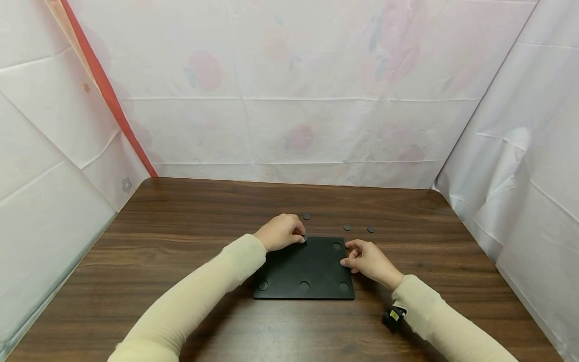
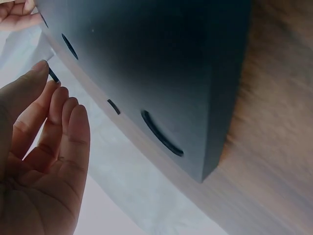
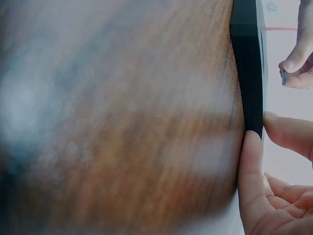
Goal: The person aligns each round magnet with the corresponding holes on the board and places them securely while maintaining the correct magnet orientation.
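Observation:
A flat black board (image 1: 312, 266) lies on the table, with several round recesses along its edges. My left hand (image 1: 282, 232) is over its far edge and pinches a small dark disc (image 2: 53, 74) between thumb and forefinger; the disc is held on edge, just off the surface. At the right side, my right hand (image 1: 371, 261) grips the board's edge, thumb on one face and a finger against the other, as the right wrist view shows. Whether the recesses hold discs I cannot tell.
Beyond the board, three loose dark discs lie on the wooden table (image 1: 181, 221): one disc (image 1: 306, 216) behind my left hand, another disc (image 1: 347, 227) and a third disc (image 1: 371, 230) to the right. A white patterned curtain (image 1: 271, 100) hangs behind the table.

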Action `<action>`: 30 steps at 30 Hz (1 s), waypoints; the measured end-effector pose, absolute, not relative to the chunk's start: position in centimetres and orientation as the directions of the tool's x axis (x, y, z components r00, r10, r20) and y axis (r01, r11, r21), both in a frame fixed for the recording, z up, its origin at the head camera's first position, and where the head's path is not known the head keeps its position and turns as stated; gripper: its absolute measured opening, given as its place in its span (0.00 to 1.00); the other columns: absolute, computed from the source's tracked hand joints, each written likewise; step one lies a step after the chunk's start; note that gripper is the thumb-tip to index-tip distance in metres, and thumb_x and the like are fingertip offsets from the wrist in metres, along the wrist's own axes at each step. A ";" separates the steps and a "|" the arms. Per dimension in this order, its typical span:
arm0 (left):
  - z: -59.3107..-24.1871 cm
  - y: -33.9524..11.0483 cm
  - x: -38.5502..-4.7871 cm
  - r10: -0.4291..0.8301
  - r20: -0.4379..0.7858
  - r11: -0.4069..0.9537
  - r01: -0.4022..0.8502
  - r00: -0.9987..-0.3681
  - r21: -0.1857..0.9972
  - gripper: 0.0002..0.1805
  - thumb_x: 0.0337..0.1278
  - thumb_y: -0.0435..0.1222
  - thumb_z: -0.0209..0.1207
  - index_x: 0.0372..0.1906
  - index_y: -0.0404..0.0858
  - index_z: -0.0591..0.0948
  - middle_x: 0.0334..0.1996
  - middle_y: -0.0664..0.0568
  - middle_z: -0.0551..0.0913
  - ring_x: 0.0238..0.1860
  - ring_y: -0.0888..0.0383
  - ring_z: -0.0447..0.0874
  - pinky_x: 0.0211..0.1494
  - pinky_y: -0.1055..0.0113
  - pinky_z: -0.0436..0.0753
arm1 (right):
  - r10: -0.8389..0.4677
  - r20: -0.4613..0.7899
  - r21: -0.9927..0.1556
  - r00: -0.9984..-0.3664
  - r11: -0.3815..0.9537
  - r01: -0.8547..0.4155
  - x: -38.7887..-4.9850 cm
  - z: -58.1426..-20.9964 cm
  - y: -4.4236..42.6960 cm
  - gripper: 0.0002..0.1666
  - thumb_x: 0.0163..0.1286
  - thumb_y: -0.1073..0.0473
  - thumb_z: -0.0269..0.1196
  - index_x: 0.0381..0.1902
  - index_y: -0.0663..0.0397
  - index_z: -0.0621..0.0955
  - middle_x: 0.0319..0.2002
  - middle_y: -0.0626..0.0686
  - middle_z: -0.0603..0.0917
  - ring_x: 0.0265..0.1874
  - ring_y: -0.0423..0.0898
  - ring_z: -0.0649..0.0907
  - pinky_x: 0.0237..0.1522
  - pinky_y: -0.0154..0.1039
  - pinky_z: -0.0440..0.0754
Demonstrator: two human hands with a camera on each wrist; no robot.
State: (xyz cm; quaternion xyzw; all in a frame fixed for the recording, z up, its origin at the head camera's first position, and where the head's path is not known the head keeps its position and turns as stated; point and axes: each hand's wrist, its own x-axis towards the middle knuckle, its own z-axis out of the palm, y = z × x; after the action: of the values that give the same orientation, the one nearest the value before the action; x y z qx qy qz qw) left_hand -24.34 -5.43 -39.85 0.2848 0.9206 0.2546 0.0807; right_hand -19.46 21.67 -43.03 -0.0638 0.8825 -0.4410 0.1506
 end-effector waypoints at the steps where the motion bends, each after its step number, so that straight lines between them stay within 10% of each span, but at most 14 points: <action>1: -39.9 -5.4 -24.3 0.568 -0.002 0.709 0.488 -0.823 0.509 0.09 0.61 0.38 0.64 0.44 0.40 0.87 0.43 0.53 0.82 0.41 0.59 0.79 0.46 0.64 0.80 | -0.241 -0.211 -0.799 -0.947 0.601 0.025 -19.5 -43.0 21.7 0.32 0.64 0.63 0.67 0.64 0.67 0.71 0.28 0.54 0.80 0.26 0.46 0.82 0.33 0.40 0.84; 30: -40.5 -4.8 -24.1 0.605 -0.034 0.731 0.538 -0.795 0.421 0.06 0.60 0.37 0.65 0.41 0.41 0.87 0.40 0.52 0.83 0.37 0.60 0.82 0.43 0.66 0.82 | -0.260 -0.206 -0.805 -0.943 0.593 0.013 -19.3 -42.9 21.7 0.33 0.65 0.62 0.67 0.64 0.68 0.71 0.29 0.55 0.80 0.27 0.45 0.82 0.33 0.40 0.85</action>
State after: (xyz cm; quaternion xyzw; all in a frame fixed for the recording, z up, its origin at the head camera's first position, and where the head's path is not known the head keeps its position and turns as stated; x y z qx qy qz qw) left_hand -24.11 -4.82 -40.52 0.3084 0.9264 0.1989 0.0846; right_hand -19.26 21.70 -42.86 -0.0702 0.8794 -0.4454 0.1529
